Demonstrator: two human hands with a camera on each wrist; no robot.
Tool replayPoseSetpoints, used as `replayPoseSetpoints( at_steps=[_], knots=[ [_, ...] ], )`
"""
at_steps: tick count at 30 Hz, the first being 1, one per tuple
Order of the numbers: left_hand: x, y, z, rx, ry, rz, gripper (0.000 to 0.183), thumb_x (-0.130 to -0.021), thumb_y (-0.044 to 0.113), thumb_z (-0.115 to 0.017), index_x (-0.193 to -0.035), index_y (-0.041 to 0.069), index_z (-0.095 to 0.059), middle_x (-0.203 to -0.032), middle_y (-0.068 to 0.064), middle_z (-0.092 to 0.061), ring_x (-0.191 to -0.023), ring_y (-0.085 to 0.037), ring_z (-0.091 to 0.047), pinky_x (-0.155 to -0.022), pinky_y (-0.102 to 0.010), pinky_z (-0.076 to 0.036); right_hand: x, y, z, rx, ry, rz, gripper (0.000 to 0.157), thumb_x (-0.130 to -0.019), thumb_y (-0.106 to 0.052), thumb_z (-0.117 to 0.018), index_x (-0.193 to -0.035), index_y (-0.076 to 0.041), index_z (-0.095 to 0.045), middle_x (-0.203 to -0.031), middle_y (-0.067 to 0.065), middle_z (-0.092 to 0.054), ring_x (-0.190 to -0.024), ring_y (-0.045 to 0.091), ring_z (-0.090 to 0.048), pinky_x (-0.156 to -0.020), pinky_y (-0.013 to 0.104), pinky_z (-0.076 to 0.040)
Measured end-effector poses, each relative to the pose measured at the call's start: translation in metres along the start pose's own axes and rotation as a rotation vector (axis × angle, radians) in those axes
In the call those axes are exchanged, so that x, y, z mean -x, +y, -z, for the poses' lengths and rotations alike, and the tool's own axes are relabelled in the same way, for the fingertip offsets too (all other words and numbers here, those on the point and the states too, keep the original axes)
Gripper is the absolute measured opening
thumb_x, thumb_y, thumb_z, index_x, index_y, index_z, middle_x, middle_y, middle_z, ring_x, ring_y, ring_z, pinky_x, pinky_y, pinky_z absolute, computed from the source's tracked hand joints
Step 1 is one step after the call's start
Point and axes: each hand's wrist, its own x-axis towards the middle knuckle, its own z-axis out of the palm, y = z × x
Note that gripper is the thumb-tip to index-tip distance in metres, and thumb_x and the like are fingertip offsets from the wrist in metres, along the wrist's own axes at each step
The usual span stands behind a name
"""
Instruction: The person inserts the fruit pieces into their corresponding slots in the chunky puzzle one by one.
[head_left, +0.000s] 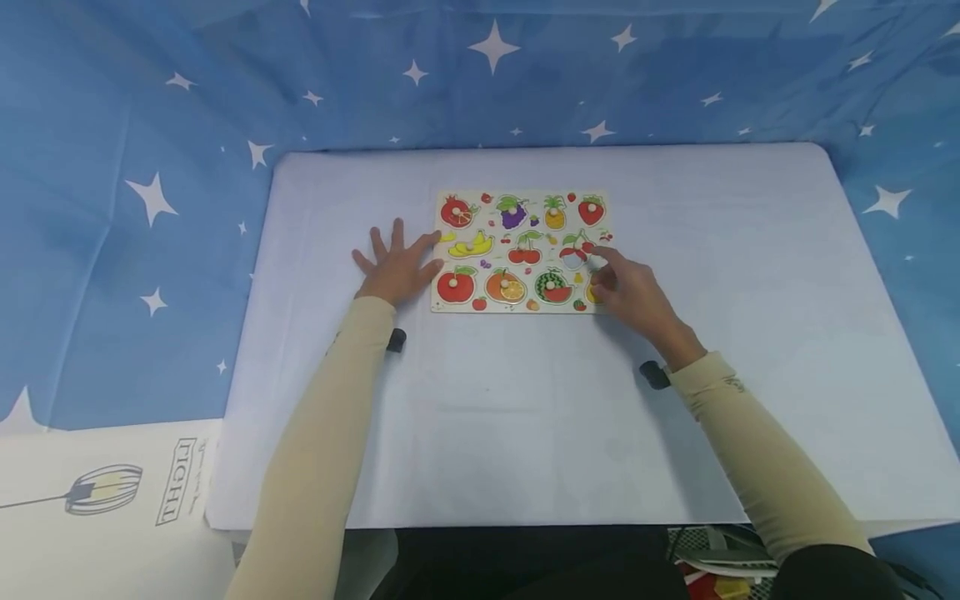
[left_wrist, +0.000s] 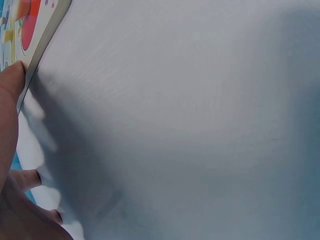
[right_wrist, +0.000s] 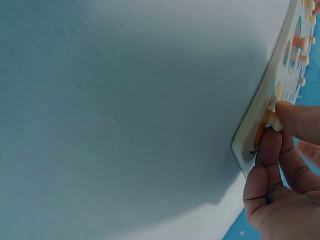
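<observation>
A wooden fruit knob puzzle board [head_left: 495, 307] lies flat on the table. My left hand [head_left: 397, 271] has its fingers spread at the board's left edge, the thumb [left_wrist: 12, 80] touching that edge. At the lower right corner my right hand [head_left: 633, 296] pinches the small wooden knob [right_wrist: 274, 121] of a yellow-orange puzzle piece [head_left: 595, 289] between thumb and fingers. This piece sits at its place in the board; the hand covers most of it, so its fruit is hidden. Bananas [head_left: 471, 245], a watermelon piece [head_left: 553, 287] and several other fruit pieces show on the board.
A white cloth covers the table [head_left: 487, 433]. Blue star-patterned fabric [head_left: 450, 75] hangs behind and at the sides. A white box with a whisk picture [head_left: 105, 533] stands at lower left. Assorted items [head_left: 720, 575] lie below the table's front edge.
</observation>
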Motion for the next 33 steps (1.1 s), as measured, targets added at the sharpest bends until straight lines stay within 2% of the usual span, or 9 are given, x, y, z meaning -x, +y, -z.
replayPoseSetpoints(
  at_steps=[3, 6, 11, 13, 16, 19, 23, 28, 33],
  knots=[
    [0.0, 0.0, -0.001, 0.001, 0.001, -0.003, 0.069, -0.109, 0.049, -0.055, -0.171, 0.034, -0.028, -0.178, -0.02, 0.01, -0.157, -0.055, 0.018, -0.116, -0.082, 0.007, -0.001, 0.001, -0.003, -0.006, 0.004, -0.013, 0.061, -0.097, 0.007, -0.067, -0.155, 0.002, -0.048, -0.109, 0.023, -0.071, -0.1, 0.037, -0.063, -0.092, 0.052, -0.051],
    [0.0, 0.0, -0.003, 0.0, 0.006, 0.001, 0.069, -0.109, 0.049, -0.055, -0.171, 0.034, -0.027, -0.178, -0.019, 0.01, -0.157, -0.054, 0.018, -0.116, -0.081, 0.007, -0.003, 0.001, -0.005, 0.014, -0.004, -0.009, 0.061, -0.098, 0.002, -0.068, -0.156, 0.0, -0.048, -0.118, 0.024, -0.068, -0.11, 0.04, -0.058, -0.1, 0.057, -0.044],
    [-0.005, -0.007, -0.011, 0.025, 0.064, -0.009, 0.071, -0.108, 0.05, -0.056, -0.171, 0.034, -0.027, -0.178, -0.02, 0.006, -0.159, -0.053, 0.015, -0.116, -0.081, 0.007, -0.008, 0.005, 0.004, 0.094, 0.062, -0.008, 0.069, -0.1, -0.018, -0.071, -0.162, -0.005, -0.043, -0.159, 0.023, -0.047, -0.146, 0.045, -0.035, -0.113, 0.07, -0.022],
    [-0.007, -0.012, -0.013, 0.039, 0.112, -0.016, 0.072, -0.108, 0.052, -0.055, -0.172, 0.034, -0.025, -0.178, -0.02, 0.005, -0.159, -0.052, 0.015, -0.117, -0.08, 0.008, -0.01, 0.01, 0.013, 0.132, 0.105, -0.005, 0.072, -0.102, -0.024, -0.07, -0.165, -0.007, -0.038, -0.17, 0.021, -0.032, -0.155, 0.045, -0.023, -0.117, 0.072, -0.017],
    [-0.009, -0.022, -0.01, 0.023, 0.213, -0.019, 0.074, -0.108, 0.055, -0.051, -0.173, 0.034, -0.022, -0.178, -0.02, 0.006, -0.159, -0.05, 0.017, -0.118, -0.078, 0.01, -0.017, 0.022, 0.028, 0.224, 0.179, 0.022, 0.073, -0.105, -0.029, -0.066, -0.167, -0.009, -0.034, -0.176, 0.019, -0.019, -0.16, 0.044, -0.014, -0.119, 0.074, -0.012],
    [-0.009, -0.032, -0.001, -0.033, 0.342, -0.016, 0.074, -0.109, 0.056, -0.048, -0.173, 0.035, -0.018, -0.178, -0.018, 0.01, -0.16, -0.049, 0.017, -0.119, -0.076, 0.011, -0.026, 0.034, 0.042, 0.35, 0.245, 0.038, 0.074, -0.106, -0.033, -0.063, -0.168, -0.009, -0.032, -0.178, 0.019, -0.011, -0.161, 0.045, -0.007, -0.119, 0.076, -0.009],
    [-0.011, -0.039, 0.018, -0.093, 0.467, -0.025, 0.076, -0.109, 0.058, -0.046, -0.174, 0.035, -0.014, -0.179, -0.015, 0.013, -0.161, -0.046, 0.016, -0.119, -0.076, 0.011, -0.042, 0.044, 0.054, 0.476, 0.255, -0.018, 0.08, -0.106, -0.046, -0.056, -0.171, -0.011, -0.024, -0.179, 0.018, 0.003, -0.162, 0.044, 0.009, -0.119, 0.078, 0.001],
    [-0.015, -0.042, 0.032, -0.102, 0.467, -0.013, 0.076, -0.109, 0.059, -0.043, -0.174, 0.034, -0.012, -0.179, -0.014, 0.014, -0.161, -0.046, 0.016, -0.119, -0.076, 0.012, -0.062, 0.049, 0.061, 0.495, 0.176, -0.126, 0.086, -0.108, -0.059, -0.042, -0.173, -0.013, -0.01, -0.177, 0.016, 0.019, -0.16, 0.042, 0.022, -0.116, 0.079, 0.013],
    [-0.021, -0.046, 0.032, -0.084, 0.428, 0.018, 0.078, -0.108, 0.061, -0.043, -0.174, 0.035, -0.011, -0.178, -0.011, 0.018, -0.16, -0.046, 0.018, -0.118, -0.075, 0.014, -0.071, 0.052, 0.064, 0.478, 0.127, -0.196, 0.088, -0.108, -0.06, -0.035, -0.173, -0.011, -0.002, -0.175, 0.019, 0.024, -0.159, 0.044, 0.025, -0.115, 0.079, 0.015]
  ],
)
